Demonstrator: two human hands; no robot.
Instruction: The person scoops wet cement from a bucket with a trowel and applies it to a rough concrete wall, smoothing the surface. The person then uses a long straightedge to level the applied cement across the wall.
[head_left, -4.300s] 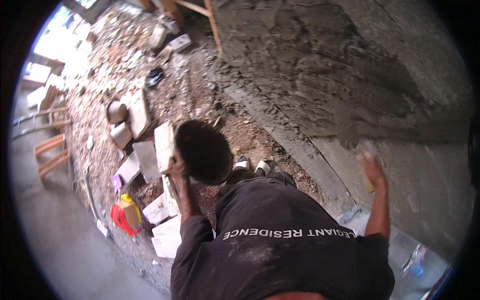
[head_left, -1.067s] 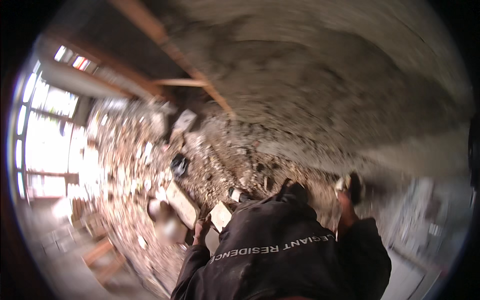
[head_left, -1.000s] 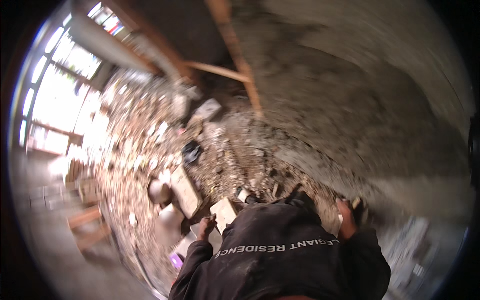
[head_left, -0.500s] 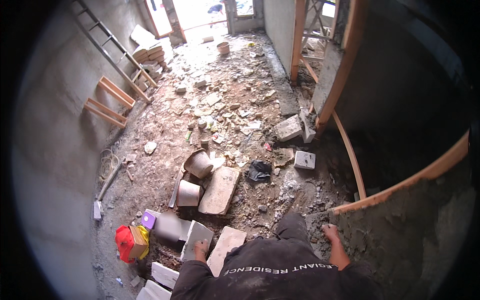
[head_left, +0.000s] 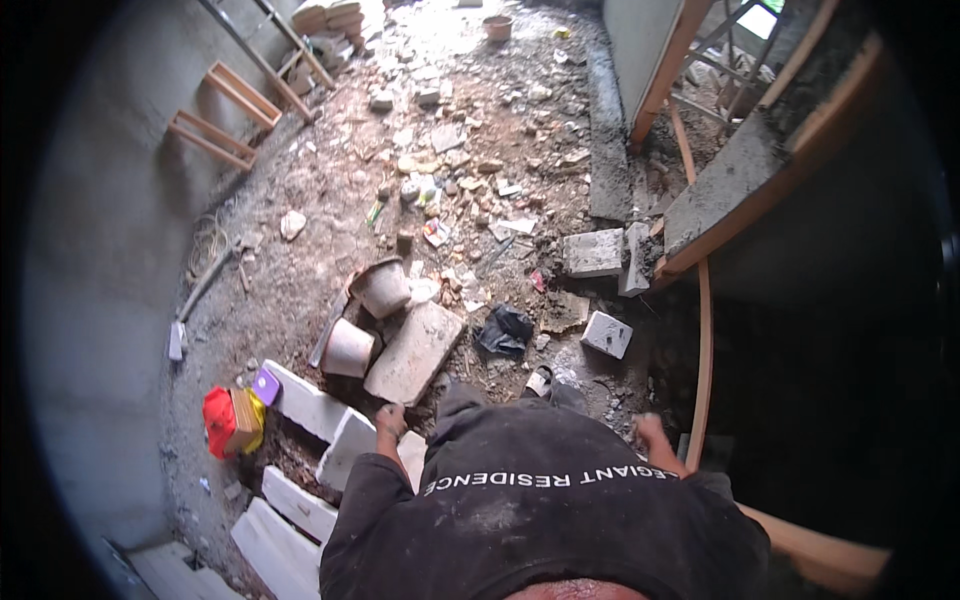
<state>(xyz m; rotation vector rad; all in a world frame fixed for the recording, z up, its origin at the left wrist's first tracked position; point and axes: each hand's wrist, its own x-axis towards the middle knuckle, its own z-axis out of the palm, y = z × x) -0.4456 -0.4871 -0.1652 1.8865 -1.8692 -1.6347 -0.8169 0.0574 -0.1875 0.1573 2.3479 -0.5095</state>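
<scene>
My left hand (head_left: 390, 420) is closed at my left side, just above pale concrete blocks (head_left: 348, 445) on the ground; I cannot make out whether it holds anything. At my right side, my right hand (head_left: 648, 428) has curled fingers, their contents too small to make out, beside a dark drop or opening (head_left: 800, 400) edged by timber (head_left: 703, 350). Between and ahead of the hands a sandalled foot (head_left: 540, 380) shows below my dark shirt. A black plastic bag (head_left: 505, 330) lies ahead, near a small white block (head_left: 607, 335).
Two buckets (head_left: 380, 290) lie tipped by a long slab (head_left: 415, 352). Rubble (head_left: 450, 170) covers the floor. Red and yellow bags (head_left: 220, 420), a ladder (head_left: 260, 65) and wooden frames (head_left: 215, 130) are along the left wall. A timber-edged doorway (head_left: 680, 120) is at the right.
My view has swung from the plastered wall to along the rubble floor, and I have moved forward slightly. The dark pan earlier in my left hand is no longer seen there.
</scene>
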